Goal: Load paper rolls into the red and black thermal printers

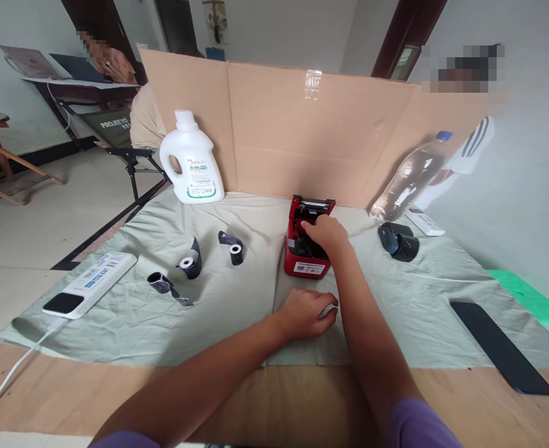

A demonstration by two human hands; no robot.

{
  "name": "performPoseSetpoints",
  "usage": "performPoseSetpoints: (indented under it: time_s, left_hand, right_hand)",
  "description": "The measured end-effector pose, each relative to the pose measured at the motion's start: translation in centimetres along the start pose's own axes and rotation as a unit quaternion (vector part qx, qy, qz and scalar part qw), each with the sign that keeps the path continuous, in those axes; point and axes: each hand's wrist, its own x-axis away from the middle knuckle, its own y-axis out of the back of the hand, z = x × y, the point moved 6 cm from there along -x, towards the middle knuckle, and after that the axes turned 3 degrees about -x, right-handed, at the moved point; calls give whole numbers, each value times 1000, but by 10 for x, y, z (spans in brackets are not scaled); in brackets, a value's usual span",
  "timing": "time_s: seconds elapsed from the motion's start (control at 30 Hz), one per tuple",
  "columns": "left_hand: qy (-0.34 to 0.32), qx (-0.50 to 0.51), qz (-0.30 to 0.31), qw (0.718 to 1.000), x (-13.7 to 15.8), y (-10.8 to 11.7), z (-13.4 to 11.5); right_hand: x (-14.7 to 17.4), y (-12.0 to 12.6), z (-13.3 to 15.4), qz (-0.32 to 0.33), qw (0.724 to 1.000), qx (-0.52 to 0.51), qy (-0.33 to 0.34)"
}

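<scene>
Two purple sleeves (419,426), cut off at the lower edge, cross the near strip of bare wooden tabletop (237,417). At right a dark phone (501,345) straddles wood and wrinkled grey-green cloth (237,311); at left a white cable (17,367) runs out of view from a white device (101,280), its print too small to read. The left hand (307,314) rests on the cloth, released, fingers loosely bent, palm out of sight. Just beyond it, mid-cloth, stands a red machine (297,255), lid raised; the right hand (328,235) reaches into it, fingers partly hidden, so whether they grasp anything I cannot tell. Three dark rolls (193,272) with loose ends lie to its left; to its right sit overlapping black objects (398,242), hard to identify. Farther back are a white jug (195,162) and a clear bottle (409,177) partly covering a white object (427,223). Behind them a creased cardboard panel (279,124) hides much of the room. Beyond, a person (116,62) sits near a dark laptop (76,67), a striped white sleeve (477,146) shows at right, and pale walls (279,31) meet a pale floor (101,205).
</scene>
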Motion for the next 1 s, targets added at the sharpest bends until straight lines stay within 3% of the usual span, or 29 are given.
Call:
performPoseSetpoints:
  time_s: [0.13, 0.27, 0.43, 0.57, 0.7, 0.9, 1.0]
  left_hand:
    - [-4, -1, -86, 996, -2, 15, 4]
    - [3, -105, -188, 977, -9, 39, 18]
    - [-64, -172, -112, 977, -20, 46, 27]
    - [-112, -150, -128, 974, -19, 61, 33]
    - [-144, -130, -135, 972, -17, 75, 44]
    - [-149, -149, -130, 969, -18, 75, 43]
    - [-153, -168, -137, 964, -19, 73, 34]
  right_hand:
    - [-6, 18, -18, 13, 998, -58, 18]
    - [-12, 16, -27, 90, 988, -119, 31]
    - [-16, 18, -28, 62, 986, -150, 27]
    - [-22, 31, -36, -42, 986, -160, 21]
    - [-33, 39, -48, -145, 960, -238, 21]
    - [-49, 20, -59, -70, 890, -450, -19]
    - [-50, 19, -57, -82, 899, -430, 22]
